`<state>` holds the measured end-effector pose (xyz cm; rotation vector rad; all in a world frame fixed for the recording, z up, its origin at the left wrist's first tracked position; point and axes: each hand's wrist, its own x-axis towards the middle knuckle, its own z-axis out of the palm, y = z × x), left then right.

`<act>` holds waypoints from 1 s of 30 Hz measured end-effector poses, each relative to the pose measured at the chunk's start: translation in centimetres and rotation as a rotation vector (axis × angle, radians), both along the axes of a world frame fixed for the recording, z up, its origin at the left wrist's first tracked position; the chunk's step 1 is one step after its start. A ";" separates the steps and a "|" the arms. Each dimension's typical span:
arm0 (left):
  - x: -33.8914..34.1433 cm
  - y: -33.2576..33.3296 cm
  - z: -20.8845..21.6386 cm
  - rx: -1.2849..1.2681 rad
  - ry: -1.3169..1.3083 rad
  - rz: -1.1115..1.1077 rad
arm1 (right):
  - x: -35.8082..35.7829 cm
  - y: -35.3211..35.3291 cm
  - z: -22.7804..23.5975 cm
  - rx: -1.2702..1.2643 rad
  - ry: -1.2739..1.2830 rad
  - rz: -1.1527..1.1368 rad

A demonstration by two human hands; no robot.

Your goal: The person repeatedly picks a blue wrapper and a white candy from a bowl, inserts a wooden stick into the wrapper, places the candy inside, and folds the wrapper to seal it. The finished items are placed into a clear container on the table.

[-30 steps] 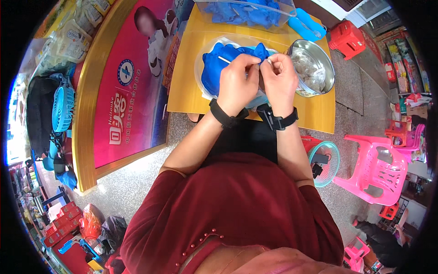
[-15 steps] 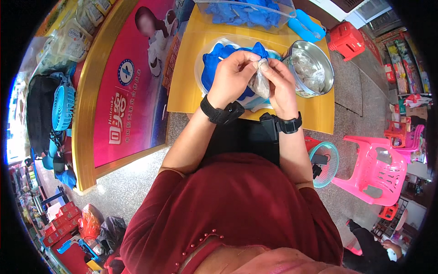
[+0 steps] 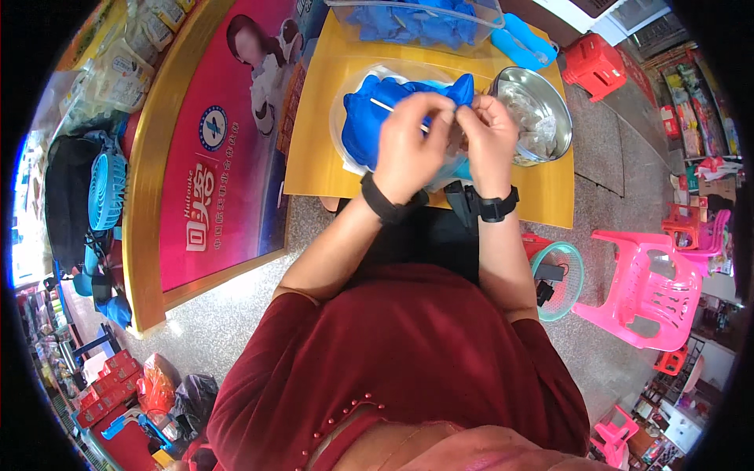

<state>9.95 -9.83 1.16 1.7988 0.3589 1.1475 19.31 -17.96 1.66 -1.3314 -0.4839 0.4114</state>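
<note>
My left hand (image 3: pixel 414 147) and my right hand (image 3: pixel 488 141) meet over a shallow, pale round container (image 3: pixel 339 129). Fingers of both hands are closed in a pinch on a small clear plastic bag (image 3: pixel 456 140) with brownish contents, mostly hidden now. Blue fabric (image 3: pixel 363 129) fills the container, and a blue peak of it (image 3: pixel 463 88) rises just behind my fingertips. A thin white stick (image 3: pixel 382 104) lies on the fabric, left of my left hand. Beside my right hand stands a round metal tin (image 3: pixel 567 129) holding several clear bags (image 3: pixel 538 133).
The yellow table (image 3: pixel 310 169) also carries a clear bin (image 3: pixel 491 17) of blue fabric pieces at the back and a bright blue object (image 3: pixel 522 43). A pink printed counter panel (image 3: pixel 228 173) borders the left. At right are a mint basket (image 3: pixel 577 286) and a pink chair (image 3: pixel 656 286).
My left hand has turned and dropped slightly, its fingers blurred. The bag, plainly hanging before, is now mostly covered by my hands. The white stick shows more. A person at lower right has left view.
</note>
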 end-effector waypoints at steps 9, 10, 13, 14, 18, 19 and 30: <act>-0.4 1.6 -0.3 -0.313 0.079 -0.289 | -0.1 -0.1 -1.5 0.087 0.160 0.064; -0.3 1.6 -0.7 -0.324 0.097 -0.272 | -0.3 -0.3 -1.3 0.093 0.192 0.089; -0.3 1.4 -0.5 -0.339 0.196 -0.168 | -0.6 -0.6 -0.9 0.175 0.303 0.203; -0.2 1.5 -0.6 -0.376 0.175 -0.158 | -0.6 -0.7 -0.8 0.213 0.342 0.247; 0.2 2.2 -1.1 -0.400 0.088 -0.078 | -0.7 -1.0 -1.2 0.053 -0.002 0.239; 0.2 2.3 -1.3 -0.368 0.067 -0.052 | -0.9 -1.0 -1.1 0.048 -0.036 0.279; -0.1 3.6 -1.9 -0.650 -0.045 -0.282 | -1.9 -1.3 0.2 -0.270 -0.575 0.237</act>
